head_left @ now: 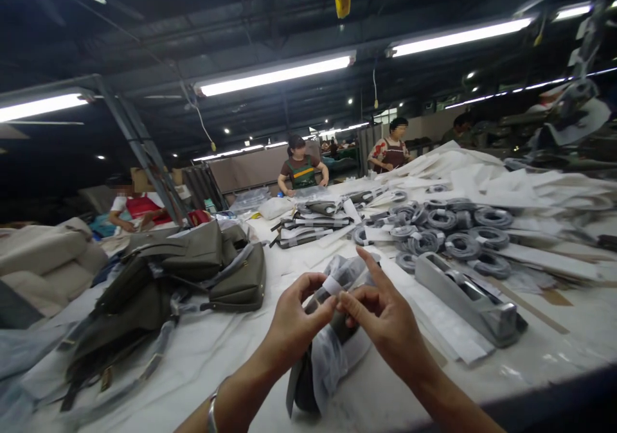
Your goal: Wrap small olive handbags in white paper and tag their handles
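A plastic-wrapped dark bundle (332, 362) is held above and against the near part of the white-covered table (193, 362), between the two hands. Its upper end, where a white band (331, 284) is wrapped around the plastic, is gripped by the left hand (295, 311), with thumb and fingers curled closely about it. By the right hand (385, 317), the index finger is raised and extended, while the thumb is brought to the left thumb's tip and the other fingers are bent; whether anything is pinched there cannot be told. To the right, a grey tape dispenser (467, 301) is seen beside coiled, wrapped straps (441, 220); to the left, olive bags (187, 259) are piled.
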The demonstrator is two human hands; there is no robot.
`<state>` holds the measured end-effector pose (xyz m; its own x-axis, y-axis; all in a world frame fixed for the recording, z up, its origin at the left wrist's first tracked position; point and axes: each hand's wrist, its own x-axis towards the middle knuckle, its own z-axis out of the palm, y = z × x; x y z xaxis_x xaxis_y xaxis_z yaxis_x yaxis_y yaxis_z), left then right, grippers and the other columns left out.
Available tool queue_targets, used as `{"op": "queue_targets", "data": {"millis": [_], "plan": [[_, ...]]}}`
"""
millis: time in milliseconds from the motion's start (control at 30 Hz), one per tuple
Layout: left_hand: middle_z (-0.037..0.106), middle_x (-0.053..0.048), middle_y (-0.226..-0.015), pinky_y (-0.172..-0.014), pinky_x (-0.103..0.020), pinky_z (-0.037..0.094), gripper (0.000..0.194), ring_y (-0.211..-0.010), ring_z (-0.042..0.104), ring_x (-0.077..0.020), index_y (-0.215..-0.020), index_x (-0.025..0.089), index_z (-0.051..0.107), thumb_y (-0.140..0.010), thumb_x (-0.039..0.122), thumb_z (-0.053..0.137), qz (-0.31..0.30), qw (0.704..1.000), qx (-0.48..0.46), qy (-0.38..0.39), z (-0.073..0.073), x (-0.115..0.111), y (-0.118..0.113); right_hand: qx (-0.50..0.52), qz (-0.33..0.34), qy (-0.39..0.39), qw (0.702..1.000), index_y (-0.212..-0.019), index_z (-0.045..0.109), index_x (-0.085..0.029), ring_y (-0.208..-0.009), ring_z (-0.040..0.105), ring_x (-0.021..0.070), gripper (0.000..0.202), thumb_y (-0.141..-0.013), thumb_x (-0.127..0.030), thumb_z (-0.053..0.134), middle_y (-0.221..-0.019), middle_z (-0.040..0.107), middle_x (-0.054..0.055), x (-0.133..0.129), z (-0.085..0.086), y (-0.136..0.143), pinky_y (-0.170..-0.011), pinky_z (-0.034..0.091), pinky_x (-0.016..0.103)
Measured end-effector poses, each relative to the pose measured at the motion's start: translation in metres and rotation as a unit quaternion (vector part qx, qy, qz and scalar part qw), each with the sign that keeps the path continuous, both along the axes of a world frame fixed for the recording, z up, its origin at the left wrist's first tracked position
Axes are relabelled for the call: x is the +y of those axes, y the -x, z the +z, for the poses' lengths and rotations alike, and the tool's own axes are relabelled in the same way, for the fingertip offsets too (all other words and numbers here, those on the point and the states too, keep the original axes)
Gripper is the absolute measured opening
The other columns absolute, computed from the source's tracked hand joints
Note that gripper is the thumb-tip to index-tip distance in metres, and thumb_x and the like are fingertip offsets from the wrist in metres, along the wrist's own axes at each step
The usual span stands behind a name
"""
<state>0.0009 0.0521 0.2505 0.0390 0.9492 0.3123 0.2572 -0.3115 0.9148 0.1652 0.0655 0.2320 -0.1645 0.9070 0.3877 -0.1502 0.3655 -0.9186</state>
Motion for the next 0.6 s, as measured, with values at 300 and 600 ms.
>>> {"op": "queue_targets", "data": {"millis": [300, 600], "plan": [[0.072, -0.005, -0.097, -0.08, -0.025, 0.049, 0.027, -0.091, 0.066, -0.0194, -0.102, 0.017, 0.066, -0.081, 0.033, 0.073, -0.022, 0.998, -0.038, 0.035, 0.001, -0.004, 0.004, -0.056, -0.003, 0.078, 0.995, -0.156, 0.019, -0.029, -0.046, 0.058, 0.0163, 0.1, -0.077, -0.051, 0.076, -0.053, 0.063, -0.008, 0.019, -0.019, -0.001, -0.049, 0.051, 0.028], [0.072, -0.005, -0.095, -0.075, -0.024, 0.047, 0.034, -0.087, 0.065, -0.0178, -0.107, 0.016, 0.066, -0.081, 0.038, 0.072, -0.016, 0.993, -0.078, 0.087, 0.006, -0.005, 0.009, -0.024, -0.071, 0.05, 0.996, -0.158, 0.016, -0.021, -0.068, 0.07, 0.0233, 0.095, -0.084, -0.055, 0.067, -0.073, 0.073, 0.0, 0.014, -0.034, -0.009, -0.073, 0.058, 0.038]]}}
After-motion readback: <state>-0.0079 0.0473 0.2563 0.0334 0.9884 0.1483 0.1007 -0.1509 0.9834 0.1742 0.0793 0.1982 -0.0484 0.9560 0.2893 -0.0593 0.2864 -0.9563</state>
